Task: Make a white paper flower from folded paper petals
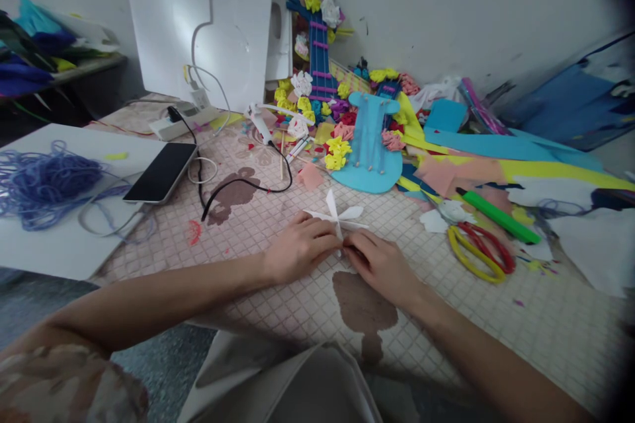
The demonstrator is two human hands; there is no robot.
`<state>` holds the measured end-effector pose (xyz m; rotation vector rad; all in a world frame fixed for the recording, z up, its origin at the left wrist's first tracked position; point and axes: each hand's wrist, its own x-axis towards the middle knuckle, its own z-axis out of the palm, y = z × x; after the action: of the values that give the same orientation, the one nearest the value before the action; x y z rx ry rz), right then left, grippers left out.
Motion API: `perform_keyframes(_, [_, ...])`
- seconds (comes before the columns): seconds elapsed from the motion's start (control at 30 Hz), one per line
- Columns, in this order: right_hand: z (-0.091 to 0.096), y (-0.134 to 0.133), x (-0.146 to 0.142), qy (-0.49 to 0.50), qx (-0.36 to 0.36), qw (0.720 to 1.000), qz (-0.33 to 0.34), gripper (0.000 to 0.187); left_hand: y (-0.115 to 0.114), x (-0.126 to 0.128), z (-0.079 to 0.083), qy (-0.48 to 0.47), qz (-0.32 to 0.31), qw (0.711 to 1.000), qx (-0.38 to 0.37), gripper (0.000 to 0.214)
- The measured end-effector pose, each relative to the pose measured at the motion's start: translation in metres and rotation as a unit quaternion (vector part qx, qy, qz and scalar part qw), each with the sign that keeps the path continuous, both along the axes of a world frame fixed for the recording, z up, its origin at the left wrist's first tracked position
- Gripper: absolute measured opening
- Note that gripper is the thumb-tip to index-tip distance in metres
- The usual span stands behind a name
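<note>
A white paper flower (338, 217) with several narrow petals is between my hands on the patterned tablecloth (248, 304). My left hand (303, 248) is closed on the flower's near left side, its fingertips pinching the paper. From the right, my right hand (381, 266) pinches the flower's lower edge, close to the left fingertips. My fingers cover part of the near petals. Beyond the flower lies a light blue guitar-shaped cutout (374, 145) with strings, and crumpled yellow paper (338, 153) sits at its left edge.
Scissors with yellow and red handles (479, 251) and a green marker (499, 217) lie at right. To the left are a phone (163, 172), tangled purple yarn (47, 178) and a power strip (183, 120). A glue gun (258, 122) trails a black cord. White boards (233, 33) lean behind.
</note>
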<state>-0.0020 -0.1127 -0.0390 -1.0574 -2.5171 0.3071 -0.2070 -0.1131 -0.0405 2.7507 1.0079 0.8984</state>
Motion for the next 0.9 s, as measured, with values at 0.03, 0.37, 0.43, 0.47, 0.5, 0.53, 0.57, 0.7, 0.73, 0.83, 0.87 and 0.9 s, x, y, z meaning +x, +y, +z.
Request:
perform_keyframes(0.03, [-0.0004,0.0003,0.0000,0.002,-0.003,1.000,0.001,0.009,0.0002,-0.0002,-0.0006,0.001,0.001,1.000,0.005,0.019])
perform_keyframes(0.37, [-0.0037,-0.0002,-0.0001,-0.004,0.013,1.000,0.009,0.007,0.0016,-0.0009,-0.0048,0.013,-0.004,1.000,0.014,0.016])
perform_keyframes(0.43, [-0.0044,-0.0003,-0.0002,-0.002,0.032,0.999,0.004,0.007,0.0015,-0.0008,-0.0049,0.016,-0.004,1.000,0.010,0.018])
perform_keyframes(0.47, [-0.0048,-0.0004,-0.0002,-0.002,0.043,0.999,0.002,0.008,0.0013,-0.0006,-0.0047,0.017,-0.002,1.000,0.010,0.018])
perform_keyframes(0.5, [-0.0053,-0.0005,-0.0003,-0.002,0.053,0.999,0.001,0.009,0.0010,-0.0003,-0.0045,0.019,0.000,1.000,0.010,0.018])
perform_keyframes(0.53, [-0.0057,-0.0006,-0.0005,-0.003,0.062,0.998,0.001,0.009,0.0007,-0.0001,-0.0040,0.021,0.002,1.000,0.010,0.017])
perform_keyframes(0.57, [-0.0061,-0.0007,-0.0007,-0.005,0.068,0.998,0.004,0.009,0.0003,0.0002,-0.0034,0.024,0.004,1.000,0.009,0.018])
perform_keyframes(0.7, [-0.0069,-0.0008,-0.0016,-0.015,0.079,0.997,0.012,0.015,-0.0012,0.0010,-0.0004,0.039,0.016,0.999,0.004,0.018])
perform_keyframes(0.73, [-0.0068,-0.0008,-0.0017,-0.017,0.080,0.997,0.013,0.016,-0.0014,0.0011,0.0002,0.045,0.020,0.999,0.002,0.019])
perform_keyframes(0.83, [-0.0063,-0.0008,-0.0017,-0.025,0.088,0.996,0.016,0.018,-0.0016,0.0011,0.0010,0.060,0.023,0.998,-0.001,0.018])
perform_keyframes(0.87, [-0.0062,-0.0007,-0.0016,-0.026,0.092,0.995,0.017,0.018,-0.0015,0.0010,0.0010,0.063,0.022,0.998,-0.002,0.017])
perform_keyframes(0.9, [-0.0062,-0.0007,-0.0015,-0.027,0.096,0.995,0.018,0.018,-0.0015,0.0010,0.0011,0.066,0.022,0.998,-0.003,0.016])
